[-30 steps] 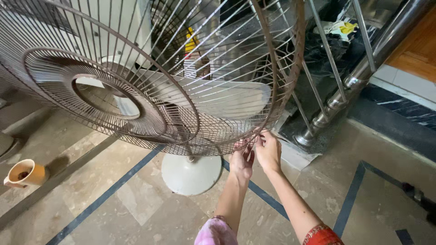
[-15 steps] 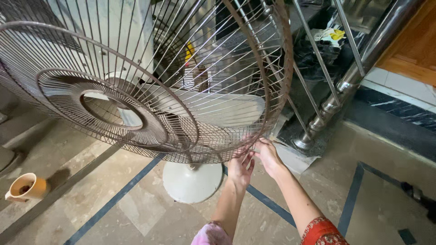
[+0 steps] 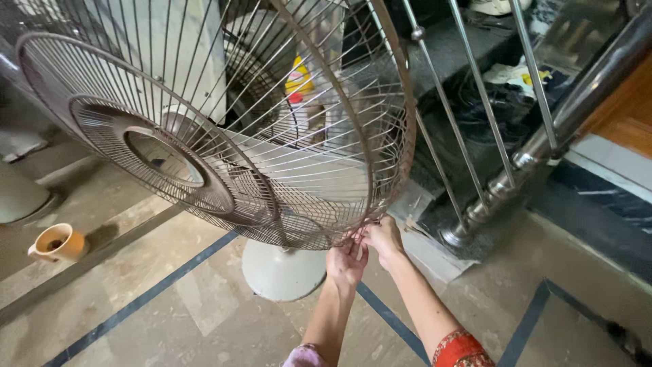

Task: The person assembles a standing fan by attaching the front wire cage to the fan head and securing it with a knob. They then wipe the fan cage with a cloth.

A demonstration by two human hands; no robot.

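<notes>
A large pedestal fan fills the view, its rusty wire front guard (image 3: 224, 136) tilted toward me above a round white base (image 3: 282, 270). Pale blades show behind the wires. My left hand (image 3: 346, 261) and my right hand (image 3: 384, 239) meet at the lowest right part of the guard's rim (image 3: 401, 136). The fingers of both hands are pinched on the rim and wires there; what sits between the fingertips is too small to make out.
An orange cup (image 3: 60, 243) stands on the tiled floor at the left. A steel stair railing (image 3: 536, 149) rises at the right beside dark steps. A yellow and red bottle (image 3: 297, 81) shows through the guard. A pale rounded object (image 3: 19, 194) sits at the far left.
The view has shifted, so the fan sits more to the right and nearer. Both hands stay at the bottom of the guard's rim, now closer together.
</notes>
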